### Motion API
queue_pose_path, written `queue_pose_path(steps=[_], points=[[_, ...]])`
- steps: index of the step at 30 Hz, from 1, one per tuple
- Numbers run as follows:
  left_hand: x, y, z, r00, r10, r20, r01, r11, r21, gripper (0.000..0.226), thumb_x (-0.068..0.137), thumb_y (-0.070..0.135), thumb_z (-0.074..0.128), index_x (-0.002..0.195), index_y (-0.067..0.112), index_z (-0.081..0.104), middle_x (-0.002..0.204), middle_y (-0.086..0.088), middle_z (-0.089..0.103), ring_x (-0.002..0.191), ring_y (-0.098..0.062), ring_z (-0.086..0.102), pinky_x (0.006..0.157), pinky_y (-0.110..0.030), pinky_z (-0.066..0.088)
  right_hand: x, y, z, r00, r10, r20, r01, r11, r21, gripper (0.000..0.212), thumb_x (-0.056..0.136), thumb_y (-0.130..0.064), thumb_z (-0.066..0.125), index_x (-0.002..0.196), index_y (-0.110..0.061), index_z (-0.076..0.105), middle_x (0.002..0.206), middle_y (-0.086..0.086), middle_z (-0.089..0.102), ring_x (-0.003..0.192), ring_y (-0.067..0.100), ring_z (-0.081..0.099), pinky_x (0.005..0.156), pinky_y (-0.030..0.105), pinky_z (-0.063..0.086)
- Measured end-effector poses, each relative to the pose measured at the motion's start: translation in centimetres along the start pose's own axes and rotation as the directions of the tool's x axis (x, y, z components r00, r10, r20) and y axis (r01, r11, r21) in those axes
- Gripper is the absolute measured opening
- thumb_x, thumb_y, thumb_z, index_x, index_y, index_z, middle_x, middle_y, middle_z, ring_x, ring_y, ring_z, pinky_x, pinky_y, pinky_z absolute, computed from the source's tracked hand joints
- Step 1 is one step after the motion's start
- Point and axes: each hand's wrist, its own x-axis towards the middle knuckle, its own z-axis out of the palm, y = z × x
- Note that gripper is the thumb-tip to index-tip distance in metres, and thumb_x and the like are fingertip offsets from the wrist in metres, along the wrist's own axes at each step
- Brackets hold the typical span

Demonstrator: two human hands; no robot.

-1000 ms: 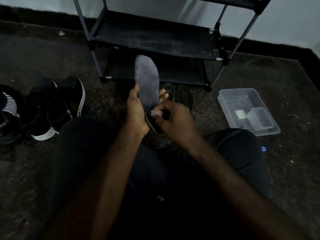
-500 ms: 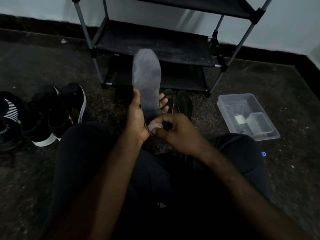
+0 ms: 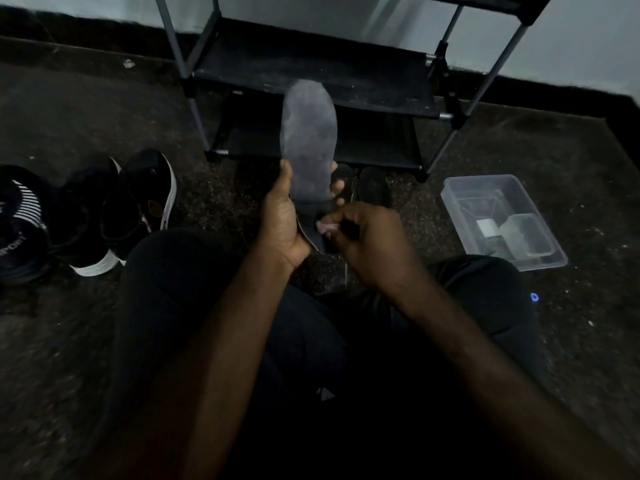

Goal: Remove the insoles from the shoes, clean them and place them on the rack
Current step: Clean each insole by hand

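Both forearms reach forward over the person's dark-clad lap. The right hand (image 3: 363, 240) is curled nearly closed, its fingers (image 3: 341, 226) pinching a small pale cloth (image 3: 325, 227) against the heel end of a grey insole (image 3: 308, 140). The left hand (image 3: 282, 220) grips the insole's lower half, thumb along its left edge and fingertips showing at the right edge, holding it upright with the toe end pointing away. Beyond, two dark shoes (image 3: 360, 183) sit on the floor in front of the black rack (image 3: 311, 69). More shoes (image 3: 114, 209) lie left; a clear plastic tub (image 3: 502, 220) sits right.
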Motion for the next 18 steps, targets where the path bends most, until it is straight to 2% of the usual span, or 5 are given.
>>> queue_pose_path(steps=[4,7,11,15,18], points=[[0.5,0.7,-0.7,0.999,0.035,0.024,-0.034,0.999,-0.033,0.072,0.097,0.058,0.034,0.135,-0.002,0.049,0.110,-0.011,0.062,0.090,-0.018,0.063,0.072,-0.029,0.055,-1.1,-0.1,-0.3,0.974,0.056,0.222,-0.108,0.967,0.230,0.010,0.085,-0.013,0.073,0.094,-0.013,0.075,0.092,-0.003,0.075,0.087,0.007,0.070,0.080,0.021,0.055],[0.4,0.9,-0.7,0.997,0.061,0.057,-0.057,0.996,-0.064,0.067,0.097,0.058,0.034,0.119,0.000,0.059,0.118,-0.018,0.062,0.098,-0.024,0.065,0.078,-0.029,0.056,-0.6,0.4,-1.5,0.994,0.093,0.050,-0.105,0.919,0.379,0.011,0.086,-0.011,0.071,0.096,-0.010,0.074,0.092,0.000,0.075,0.088,0.014,0.071,0.081,0.029,0.057],[0.1,0.6,-0.4,0.996,0.062,0.071,-0.059,0.998,-0.033,0.068,0.098,0.058,0.031,0.126,0.001,0.056,0.121,-0.024,0.063,0.101,-0.025,0.066,0.086,-0.029,0.055,-0.1,0.4,-1.1,0.994,0.106,-0.032,-0.096,0.972,0.214,0.007,0.088,-0.014,0.070,0.093,-0.013,0.075,0.087,-0.006,0.074,0.082,0.006,0.069,0.077,0.031,0.058],[0.3,0.5,-0.7,0.998,0.051,0.048,-0.050,0.998,-0.023,0.069,0.097,0.061,0.030,0.121,0.002,0.060,0.111,-0.015,0.066,0.086,-0.016,0.061,0.073,-0.026,0.053,-1.4,-0.8,1.1,0.998,0.056,0.035,-0.059,0.993,0.101,0.009,0.087,-0.014,0.068,0.087,-0.020,0.074,0.085,-0.008,0.072,0.079,0.005,0.067,0.075,0.032,0.056],[0.4,0.7,-0.9,0.997,0.065,0.029,-0.065,0.998,0.007,0.077,0.096,0.063,0.032,0.134,-0.001,0.051,0.111,-0.011,0.066,0.083,-0.013,0.060,0.067,-0.027,0.053,-1.7,-1.4,1.4,0.999,0.012,0.049,-0.016,0.997,0.070,0.010,0.085,-0.012,0.068,0.089,-0.020,0.074,0.088,-0.006,0.070,0.081,0.006,0.066,0.076,0.029,0.055]])
